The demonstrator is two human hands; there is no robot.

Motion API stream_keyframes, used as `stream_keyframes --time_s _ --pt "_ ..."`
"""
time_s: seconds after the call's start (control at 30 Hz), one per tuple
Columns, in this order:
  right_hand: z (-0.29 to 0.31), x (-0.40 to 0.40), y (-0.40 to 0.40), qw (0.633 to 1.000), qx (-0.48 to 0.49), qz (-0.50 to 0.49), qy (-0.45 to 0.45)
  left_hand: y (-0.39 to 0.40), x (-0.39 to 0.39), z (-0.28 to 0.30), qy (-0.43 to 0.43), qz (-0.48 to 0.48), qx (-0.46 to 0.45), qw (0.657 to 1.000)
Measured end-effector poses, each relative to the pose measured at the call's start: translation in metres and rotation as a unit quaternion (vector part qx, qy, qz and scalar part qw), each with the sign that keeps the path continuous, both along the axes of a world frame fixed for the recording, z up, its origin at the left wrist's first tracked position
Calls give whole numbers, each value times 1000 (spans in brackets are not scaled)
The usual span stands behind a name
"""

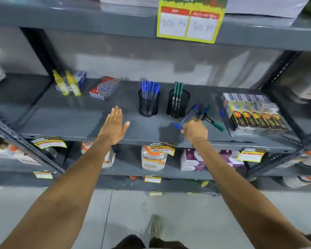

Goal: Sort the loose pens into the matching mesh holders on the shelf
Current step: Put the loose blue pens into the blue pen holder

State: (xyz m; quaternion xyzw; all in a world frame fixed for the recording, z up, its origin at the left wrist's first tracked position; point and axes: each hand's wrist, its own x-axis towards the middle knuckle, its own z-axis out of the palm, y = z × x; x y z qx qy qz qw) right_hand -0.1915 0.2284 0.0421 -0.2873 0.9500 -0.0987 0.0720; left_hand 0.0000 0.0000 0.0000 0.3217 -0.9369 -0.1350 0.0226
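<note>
Right hand (195,130) closed around a blue pen (178,125), taken for the blue-pen mesh holder (148,105). Left hand (113,125) flat and open, empty, steadying above the shelf (70,119). Loose pens (205,114) lie right of the green-marker holder (178,103).

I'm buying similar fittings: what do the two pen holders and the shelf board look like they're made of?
The two pen holders look like black wire mesh, probably metal: the pens show through the walls. The shelf board looks like grey painted steel, with a dull sheen.
</note>
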Motion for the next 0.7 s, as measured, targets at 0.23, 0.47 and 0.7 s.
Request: stream_keyframes --time_s 0.23,0.47,0.7 --pt "-8 -8 -11 1000 8 -14 -24 -26 -26 -4 -40 -17 26 999" --pt "58 -2 -52 944 -328 -11 -26 -44 -34 -12 -60 -35 25 997" --pt "79 6 -131 906 -403 -65 -110 -47 -31 -24 -32 -27 -13 999"
